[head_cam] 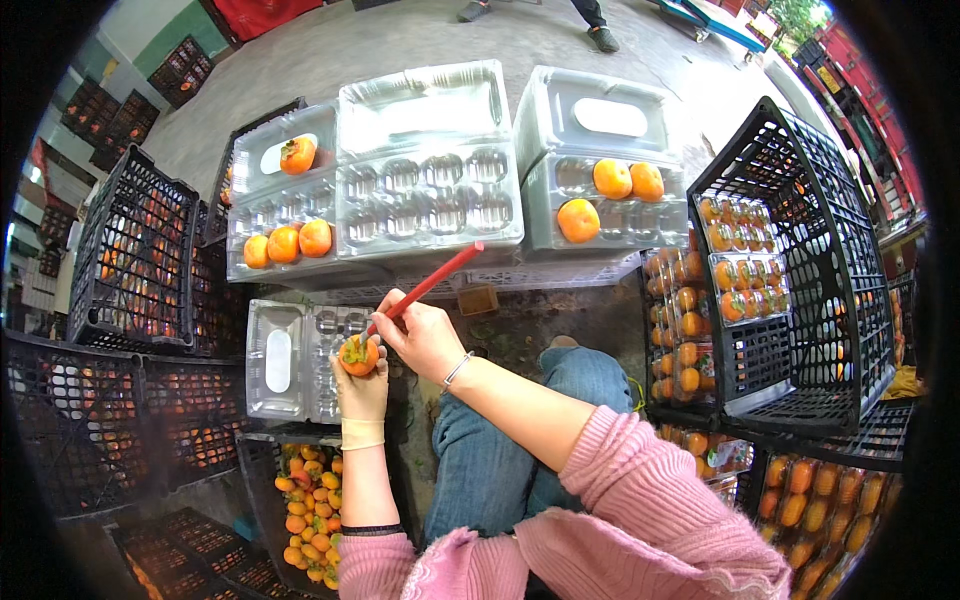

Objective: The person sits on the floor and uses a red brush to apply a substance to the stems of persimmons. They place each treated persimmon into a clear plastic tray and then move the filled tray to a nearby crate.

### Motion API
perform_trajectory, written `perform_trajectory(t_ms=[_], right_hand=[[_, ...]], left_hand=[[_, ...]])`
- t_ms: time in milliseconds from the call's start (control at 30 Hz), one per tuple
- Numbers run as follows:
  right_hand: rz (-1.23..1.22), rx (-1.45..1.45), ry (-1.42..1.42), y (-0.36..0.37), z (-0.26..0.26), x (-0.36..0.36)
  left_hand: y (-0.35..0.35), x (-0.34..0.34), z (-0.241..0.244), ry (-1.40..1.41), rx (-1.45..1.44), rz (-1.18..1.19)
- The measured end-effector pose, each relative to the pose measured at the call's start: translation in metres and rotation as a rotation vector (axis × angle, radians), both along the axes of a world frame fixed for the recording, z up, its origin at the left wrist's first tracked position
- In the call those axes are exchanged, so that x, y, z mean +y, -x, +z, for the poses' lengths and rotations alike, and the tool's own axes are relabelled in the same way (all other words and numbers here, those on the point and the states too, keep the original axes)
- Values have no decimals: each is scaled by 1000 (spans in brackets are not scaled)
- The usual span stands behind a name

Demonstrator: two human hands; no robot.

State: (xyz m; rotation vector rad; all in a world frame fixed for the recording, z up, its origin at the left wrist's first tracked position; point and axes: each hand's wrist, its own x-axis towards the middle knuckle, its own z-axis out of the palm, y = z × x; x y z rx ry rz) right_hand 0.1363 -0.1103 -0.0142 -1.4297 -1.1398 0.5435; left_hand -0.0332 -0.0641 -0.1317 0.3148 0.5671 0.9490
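My left hand (362, 399), in a pale thin glove, holds an orange persimmon (360, 366) with its green calyx facing up. My right hand (427, 343) is bare and grips a red rod-handled tool (442, 276). The tool's grey tip meets the calyx; its exact shape is too small to tell. Beneath and beside my left hand lies an open clear plastic clamshell tray (259, 405). Ahead stand stacks of open clamshells: the left one (240, 191) bears several persimmons, the middle one (427, 196) has bare cups, and the right one (546, 127) carries three persimmons.
A black crate of loose persimmons (259, 472) stands at lower left. On the right, a black plastic crate (814, 225) tipped on its side holds filled clamshells (750, 281). More crates (135, 247) line the left. Another person's shoes (602, 39) show on the concrete floor (300, 52).
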Motion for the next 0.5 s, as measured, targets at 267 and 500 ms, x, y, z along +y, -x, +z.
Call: perform_trajectory(t_ms=[267,500], right_hand=[[86,1,-80,-3,2,-7],[-232,28,-34,-10,5,-6]], left_hand=[[-13,-6,15,-201,264,12],[-12,13,68,-264,180,-50]])
